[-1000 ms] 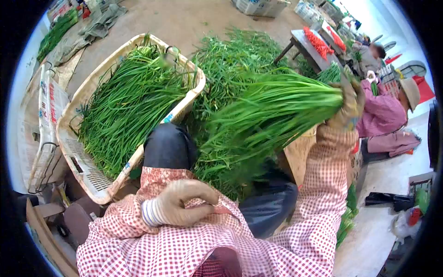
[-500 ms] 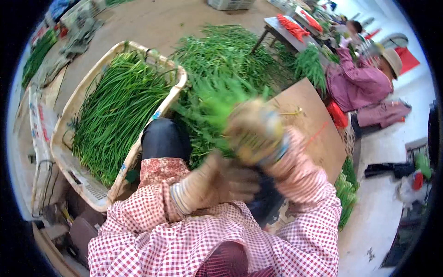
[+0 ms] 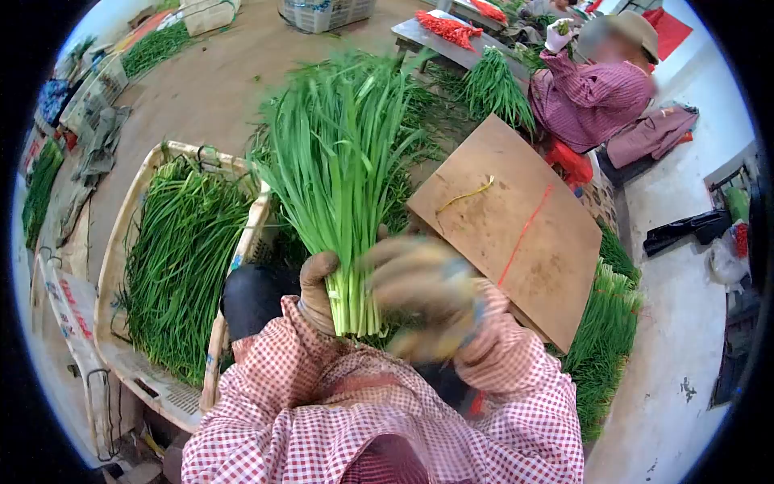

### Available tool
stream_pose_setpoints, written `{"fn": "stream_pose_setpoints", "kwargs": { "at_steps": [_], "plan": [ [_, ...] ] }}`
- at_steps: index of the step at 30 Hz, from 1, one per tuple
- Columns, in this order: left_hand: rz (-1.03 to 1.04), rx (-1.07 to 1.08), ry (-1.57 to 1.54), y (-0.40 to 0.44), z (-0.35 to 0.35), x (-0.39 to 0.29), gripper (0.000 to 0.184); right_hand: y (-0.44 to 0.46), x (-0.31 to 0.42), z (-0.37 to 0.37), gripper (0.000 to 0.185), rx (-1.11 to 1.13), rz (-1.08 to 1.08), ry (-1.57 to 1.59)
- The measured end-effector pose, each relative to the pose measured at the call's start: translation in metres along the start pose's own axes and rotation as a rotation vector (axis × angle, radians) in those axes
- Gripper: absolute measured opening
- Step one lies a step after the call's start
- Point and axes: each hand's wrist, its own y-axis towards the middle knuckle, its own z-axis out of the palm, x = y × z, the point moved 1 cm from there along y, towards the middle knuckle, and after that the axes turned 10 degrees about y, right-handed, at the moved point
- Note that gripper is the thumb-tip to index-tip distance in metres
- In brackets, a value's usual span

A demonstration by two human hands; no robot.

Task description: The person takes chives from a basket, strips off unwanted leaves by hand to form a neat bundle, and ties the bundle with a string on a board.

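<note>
A thick bunch of garlic chives (image 3: 343, 177) stands upright in front of me, leaves fanned out away from me and pale cut stems toward my lap. My left hand (image 3: 318, 290), in a tan work glove, is wrapped round the stems from the left. Blurred by motion, my right hand (image 3: 423, 290) is gloved too, close to the right side of the stems, with fingers and thumb apart. Whether it touches the bunch I cannot tell. A yellow tie (image 3: 465, 195) and a red tie (image 3: 524, 234) lie on the brown board (image 3: 484, 161) to my right.
On my left, a cream plastic crate (image 3: 109, 282) is full of chives. More cut chives (image 3: 605, 339) lie beside the board. Behind, a co-worker in a purple shirt (image 3: 588, 93) sits by a low table (image 3: 439, 44) holding red ties (image 3: 449, 31). A pale crate (image 3: 326, 14) stands farther back.
The chives, blurred near my right hand before, now stand upright in my left hand. My right hand has moved down beside the stems. The view has shifted, showing more of the board.
</note>
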Motion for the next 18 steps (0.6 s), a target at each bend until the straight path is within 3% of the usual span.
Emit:
{"fn": "stream_pose_setpoints", "kwargs": {
  "at_steps": [4, 5, 7, 10, 12, 14, 15, 17, 18],
  "plan": [
    [0.077, 0.005, -0.071, 0.025, -0.024, 0.000, 0.070, -0.112, -0.098, -0.090, 0.035, -0.800, 0.587, -0.601],
    [0.077, -0.008, -0.095, 0.027, -0.029, -0.003, 0.070, -0.125, -0.114, -0.115, 0.038, -0.881, 0.827, -0.536],
    [0.072, -0.053, -0.061, 0.028, -0.035, -0.008, 0.070, -0.119, -0.142, -0.122, 0.040, -0.920, 1.068, -0.449],
    [0.077, -0.101, -0.010, 0.031, -0.054, -0.011, 0.067, -0.103, -0.179, -0.087, 0.052, -0.429, 0.971, -0.394],
    [0.036, -0.167, 0.083, 0.031, -0.074, -0.016, 0.065, -0.101, -0.180, -0.062, 0.056, -0.278, 0.953, -0.357],
    [0.042, -0.182, 0.173, 0.035, -0.082, -0.019, 0.064, -0.071, -0.162, -0.051, 0.072, -0.585, 1.061, 0.429],
    [0.026, -0.173, 0.216, 0.037, -0.085, -0.021, 0.063, -0.066, -0.158, -0.045, 0.072, -0.575, 1.060, 0.423],
    [0.113, -0.198, 0.337, 0.045, -0.068, -0.020, 0.056, -0.062, -0.143, -0.025, 0.091, -0.148, 1.078, 0.511],
    [0.119, -0.246, 0.367, 0.047, -0.079, -0.016, 0.054, -0.042, -0.120, -0.011, 0.099, -0.132, 1.115, 0.332]
  ]
}}
